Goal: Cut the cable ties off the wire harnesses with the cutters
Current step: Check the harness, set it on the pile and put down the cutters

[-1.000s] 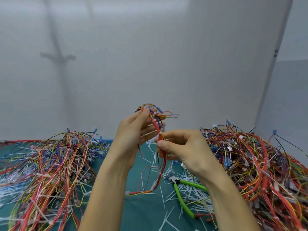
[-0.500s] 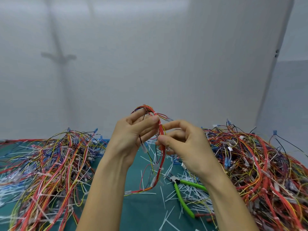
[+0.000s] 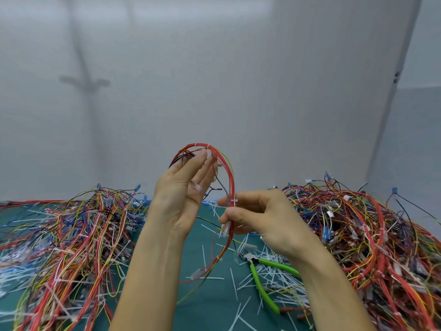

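**Wire harness held up between two bare hands above the table**

A slim, mostly red wire harness (image 3: 231, 182), with a few yellow and black strands, was held up in an arch over the middle of the teal-green table (image 3: 202, 304). The right hand (image 3: 262, 218) pinched it between thumb and curled fingers low on the arch's right leg, right at a white plastic cable tie (image 3: 233, 201) whose stub stuck out to the right. Below this grip the wires trailed down to the table surface. The left hand (image 3: 183, 194) stood upright with its palm turned right; its fingers were straight and released, and only their tips touched the top of the arch. A second white tie wrapped the wires there. A small clear connector hung in front of the left palm.

The green-handled metal cutters (image 3: 258, 279) lay untouched on the table, near and to the right of the harness's trailing end, below the right wrist. They rested among a scatter of cut white tie offcuts (image 3: 281, 283). A large tangled pile of red, yellow and blue harnesses (image 3: 78, 247) lay at the left, and a similar right-hand pile (image 3: 372, 235) lay opposite. A plain grey wall (image 3: 214, 80) closed the far side.
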`<state>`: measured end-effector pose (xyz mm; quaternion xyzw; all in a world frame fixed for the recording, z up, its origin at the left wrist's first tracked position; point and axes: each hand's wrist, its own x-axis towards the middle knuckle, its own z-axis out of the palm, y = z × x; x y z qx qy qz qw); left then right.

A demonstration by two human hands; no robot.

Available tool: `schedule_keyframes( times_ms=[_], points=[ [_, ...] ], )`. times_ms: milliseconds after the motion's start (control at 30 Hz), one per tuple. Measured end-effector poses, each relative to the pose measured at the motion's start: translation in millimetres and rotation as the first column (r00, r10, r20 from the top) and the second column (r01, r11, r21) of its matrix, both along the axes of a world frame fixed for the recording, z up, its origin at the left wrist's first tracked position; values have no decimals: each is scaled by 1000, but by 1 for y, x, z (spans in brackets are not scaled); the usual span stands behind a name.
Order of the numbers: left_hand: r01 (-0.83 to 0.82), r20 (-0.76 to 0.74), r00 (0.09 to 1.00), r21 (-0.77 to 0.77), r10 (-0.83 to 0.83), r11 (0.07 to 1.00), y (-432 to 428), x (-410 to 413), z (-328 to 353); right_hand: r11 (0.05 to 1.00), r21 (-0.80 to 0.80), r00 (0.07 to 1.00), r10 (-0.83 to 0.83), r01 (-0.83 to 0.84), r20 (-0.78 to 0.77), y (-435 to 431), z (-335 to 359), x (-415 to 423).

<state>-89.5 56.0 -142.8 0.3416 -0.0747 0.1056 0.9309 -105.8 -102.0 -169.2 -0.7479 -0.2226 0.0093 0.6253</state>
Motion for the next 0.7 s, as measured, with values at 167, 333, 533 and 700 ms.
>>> schedule_keyframes(
  times_ms=[167,333,533,700],
  points=[
    [99,6,995,113,-100,989,2,-2,-1,988,128,996,83,-87,34,-3,5,-1],
    [140,71,987,60,-144,988,5,-6,3,960,62,960,277,-274,-44,-17,4,-4],
    [235,140,966,-121,-218,964,12,-6,6,974,-5,971,226,-227,-73,-17,-1,-1],
    [225,134,971,-256,-196,940,18,-5,5,958,284,996,51,-26,-78,-15,0,4]
  ],
)
